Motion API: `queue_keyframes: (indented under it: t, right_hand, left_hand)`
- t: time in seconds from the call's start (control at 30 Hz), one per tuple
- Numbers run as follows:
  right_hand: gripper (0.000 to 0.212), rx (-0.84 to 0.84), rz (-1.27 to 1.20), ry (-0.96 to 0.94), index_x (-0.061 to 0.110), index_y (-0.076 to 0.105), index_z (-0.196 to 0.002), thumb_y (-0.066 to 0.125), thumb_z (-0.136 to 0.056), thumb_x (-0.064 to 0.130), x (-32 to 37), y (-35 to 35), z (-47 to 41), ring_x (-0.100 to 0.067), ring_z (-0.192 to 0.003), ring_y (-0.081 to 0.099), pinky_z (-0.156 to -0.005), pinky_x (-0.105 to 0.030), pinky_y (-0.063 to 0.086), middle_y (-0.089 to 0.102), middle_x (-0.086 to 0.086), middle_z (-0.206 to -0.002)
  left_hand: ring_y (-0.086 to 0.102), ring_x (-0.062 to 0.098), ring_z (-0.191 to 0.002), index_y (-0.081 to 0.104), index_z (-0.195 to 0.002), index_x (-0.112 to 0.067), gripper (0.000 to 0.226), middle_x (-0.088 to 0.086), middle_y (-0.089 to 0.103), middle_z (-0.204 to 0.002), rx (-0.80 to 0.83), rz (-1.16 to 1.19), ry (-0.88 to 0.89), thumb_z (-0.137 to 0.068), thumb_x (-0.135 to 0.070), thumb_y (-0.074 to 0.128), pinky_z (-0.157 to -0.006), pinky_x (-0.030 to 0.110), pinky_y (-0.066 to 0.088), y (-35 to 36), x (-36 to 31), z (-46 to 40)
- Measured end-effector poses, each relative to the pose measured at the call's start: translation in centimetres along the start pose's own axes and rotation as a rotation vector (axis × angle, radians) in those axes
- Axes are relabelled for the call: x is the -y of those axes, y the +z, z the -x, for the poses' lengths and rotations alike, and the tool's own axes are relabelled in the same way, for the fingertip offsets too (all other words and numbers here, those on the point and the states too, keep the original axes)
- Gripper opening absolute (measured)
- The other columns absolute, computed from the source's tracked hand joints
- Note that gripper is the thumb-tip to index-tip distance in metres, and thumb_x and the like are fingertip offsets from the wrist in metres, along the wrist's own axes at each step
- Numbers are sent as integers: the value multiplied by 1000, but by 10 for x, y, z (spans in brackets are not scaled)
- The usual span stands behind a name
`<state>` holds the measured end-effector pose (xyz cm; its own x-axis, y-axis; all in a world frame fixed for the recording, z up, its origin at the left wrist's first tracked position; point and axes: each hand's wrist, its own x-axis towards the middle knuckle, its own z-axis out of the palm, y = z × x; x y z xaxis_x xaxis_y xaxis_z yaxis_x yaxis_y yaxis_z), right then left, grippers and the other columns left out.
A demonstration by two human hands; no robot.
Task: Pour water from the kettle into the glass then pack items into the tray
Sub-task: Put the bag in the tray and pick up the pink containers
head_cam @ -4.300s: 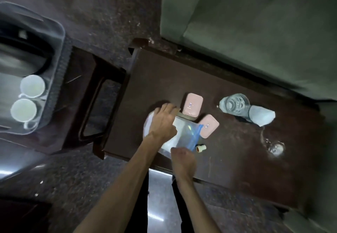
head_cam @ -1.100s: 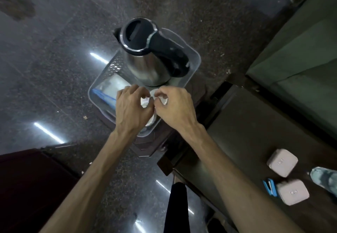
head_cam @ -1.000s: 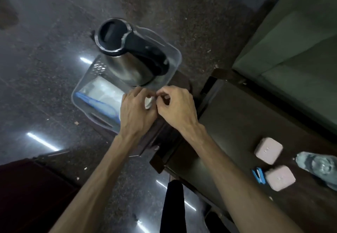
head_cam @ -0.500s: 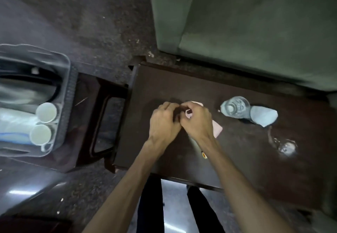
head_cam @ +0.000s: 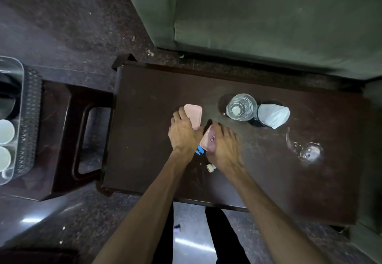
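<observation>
Two pink boxes lie mid-table, one under each of our hands. Our left hand (head_cam: 184,133) grips the far box (head_cam: 193,115), whose long axis runs from 12 to 6 o'clock; our right hand (head_cam: 224,146) closes round the near box (head_cam: 208,140), which is tilted toward 1 o'clock. The tray (head_cam: 11,119) stands off the table at 9 o'clock, well apart, so our left hand is the nearer to it. We judge the coming move to be a carry toward 9 o'clock, both boxes together. The glass (head_cam: 241,107) stands at 2 o'clock from our hands, water in it, beside a white cloth (head_cam: 272,116). A blue clip (head_cam: 199,151) and a small cap (head_cam: 210,167) lie just beside the wrists. Half a second ago both hands met over one box; now they are parted, one to each.
</observation>
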<state>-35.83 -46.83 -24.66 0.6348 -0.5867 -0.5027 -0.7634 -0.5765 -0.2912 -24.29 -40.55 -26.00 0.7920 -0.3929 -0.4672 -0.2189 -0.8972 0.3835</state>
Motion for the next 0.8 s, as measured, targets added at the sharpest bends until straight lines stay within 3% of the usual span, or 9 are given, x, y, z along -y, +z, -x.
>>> queue_keyframes:
  t: [0.13, 0.3, 0.4, 0.47, 0.6, 0.67, 0.8]
  right_hand:
    - [99, -105, -49, -38, 12, 42, -149, 83, -61, 30, 7, -5, -9, -32, -121, 57, -101, -43, 48, 61, -8, -136]
    - [98, -143, -108, -93, 3, 43, -148, 80, -58, 16, 57, -34, -16, -39, -118, 58, -102, -46, 45, 64, -16, -131]
    - [83, -137, -108, -173, 11, 51, -136, 78, -57, 16, 108, -44, -21, -37, -110, 60, -85, -37, 39, 66, -8, -122]
    - [77, -140, -100, -238, 14, 54, -130, 76, -56, 20, 145, -48, -23, -35, -108, 60, -78, -32, 34, 67, -4, -119]
    - [90, -180, -222, -388, 10, 54, -141, 81, -55, 22, 219, -42, -19, -37, -120, 58, -97, -44, 48, 64, -8, -135]
    - [89, -199, -237, -465, 13, 56, -140, 81, -56, 26, 265, -33, -14, -35, -119, 60, -96, -44, 47, 64, -5, -133]
    - [85, -198, -250, -597, 15, 59, -133, 78, -54, 39, 364, -9, 6, -29, -114, 64, -95, -43, 44, 68, -1, -121]
  left_hand:
    - [58, 33, -116, 48, -140, -9, 71, 12, 57, -126, -61, 80, -7, -76, -22, 76, -87, 44, 51, -9, 0, 1]
    - [63, 28, -109, 57, -131, -17, 62, 4, 62, -122, -213, 295, 9, -73, -24, 78, -87, 38, 50, -62, 29, 9]
    - [63, 19, -111, 58, -131, -22, 62, -3, 63, -123, -296, 422, -22, -73, -26, 80, -88, 27, 46, -107, 62, 12]
    - [63, 17, -110, 60, -130, -23, 63, -4, 64, -122, -364, 482, -43, -72, -25, 82, -92, 32, 49, -136, 85, 11]
    - [60, 6, -101, 63, -126, -24, 61, -9, 67, -117, -514, 572, -105, -70, -25, 86, -93, 35, 52, -195, 137, 14]
    - [60, 4, -100, 64, -126, -26, 61, -10, 67, -116, -594, 591, -134, -69, -26, 87, -93, 33, 53, -227, 172, 17]
    - [66, 16, -107, 63, -127, -28, 61, -7, 69, -120, -699, 606, -188, -71, -31, 88, -92, 40, 56, -280, 259, 24]
